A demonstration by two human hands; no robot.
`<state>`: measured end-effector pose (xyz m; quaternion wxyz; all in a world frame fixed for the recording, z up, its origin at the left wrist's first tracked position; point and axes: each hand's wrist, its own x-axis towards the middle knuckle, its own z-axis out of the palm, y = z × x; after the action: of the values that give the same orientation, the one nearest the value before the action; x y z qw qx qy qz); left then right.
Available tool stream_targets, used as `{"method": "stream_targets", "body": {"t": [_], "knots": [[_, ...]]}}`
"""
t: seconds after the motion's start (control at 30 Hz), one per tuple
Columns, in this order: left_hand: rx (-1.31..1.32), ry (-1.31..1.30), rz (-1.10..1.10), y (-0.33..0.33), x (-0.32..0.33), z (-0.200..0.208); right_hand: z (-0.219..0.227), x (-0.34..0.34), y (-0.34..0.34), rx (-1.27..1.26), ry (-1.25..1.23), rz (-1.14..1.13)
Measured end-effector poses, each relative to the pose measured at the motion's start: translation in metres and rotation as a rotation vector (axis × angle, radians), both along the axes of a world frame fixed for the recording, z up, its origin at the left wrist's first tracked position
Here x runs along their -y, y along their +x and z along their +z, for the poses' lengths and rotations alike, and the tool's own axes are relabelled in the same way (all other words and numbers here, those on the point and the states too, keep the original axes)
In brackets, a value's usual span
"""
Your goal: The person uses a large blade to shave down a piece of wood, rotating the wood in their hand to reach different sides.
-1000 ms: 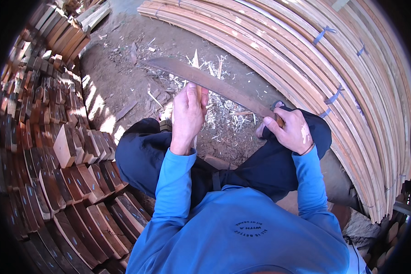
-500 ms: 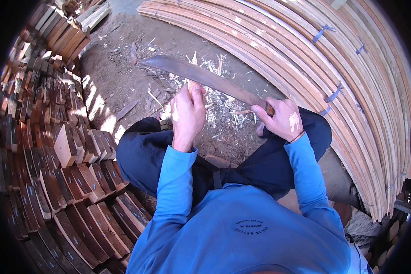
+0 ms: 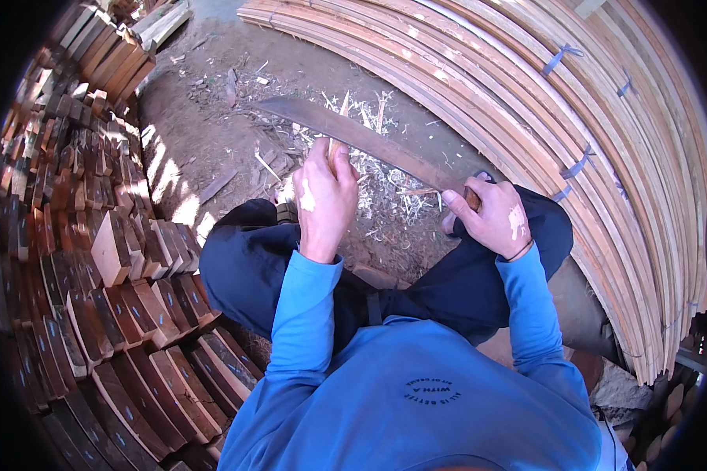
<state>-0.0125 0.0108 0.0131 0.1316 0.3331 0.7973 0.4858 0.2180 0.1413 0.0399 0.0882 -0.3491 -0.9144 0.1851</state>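
My right hand (image 3: 491, 213) is closed round the wooden handle of a machete (image 3: 361, 141). Its long, broad blade reaches leftward and away, passing across a slim pale wooden stick (image 3: 345, 104). In my left hand (image 3: 324, 192) the near part of that stick is gripped, mostly hidden by the fingers. The stick's pointed far end shows beyond the blade. Whether the edge touches the wood I cannot tell. Curled wood shavings (image 3: 393, 192) lie on the dirt below both hands, between my bent legs.
Stacks of short brown wooden blocks (image 3: 126, 314) rise close on my left. Long pale wood strips (image 3: 479, 94), tied with blue bands, run from the far side round to my right. Wood scraps (image 3: 218, 185) are scattered over the dirt floor.
The machete has tilted and shifted slightly, and my right hand has dropped a little nearer to me. My left hand still grips the stick, moved slightly right.
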Motion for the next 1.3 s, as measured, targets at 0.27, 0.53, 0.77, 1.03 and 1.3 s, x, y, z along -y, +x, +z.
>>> {"method": "stream_targets", "body": {"t": [0.27, 0.53, 0.77, 1.03, 1.3], "knots": [[-0.268, -0.039, -0.026, 0.009, 0.001, 0.004, -0.011, -0.013, -0.011, 0.01, -0.035, -0.14], [-0.144, 0.018, 0.013, 0.002, -0.001, 0.001, -0.007, -0.009, -0.011, -0.135, -0.326, -0.21], [-0.179, 0.009, 0.002, 0.005, -0.001, 0.002, 0.001, 0.01, -0.003, -0.032, -0.019, -0.037], [-0.294, -0.024, -0.012, 0.005, 0.0, 0.001, -0.009, 0.004, -0.019, 0.039, 0.057, -0.095], [-0.276, -0.003, 0.006, 0.003, -0.001, 0.005, -0.012, -0.023, -0.03, -0.05, -0.129, -0.197]]}}
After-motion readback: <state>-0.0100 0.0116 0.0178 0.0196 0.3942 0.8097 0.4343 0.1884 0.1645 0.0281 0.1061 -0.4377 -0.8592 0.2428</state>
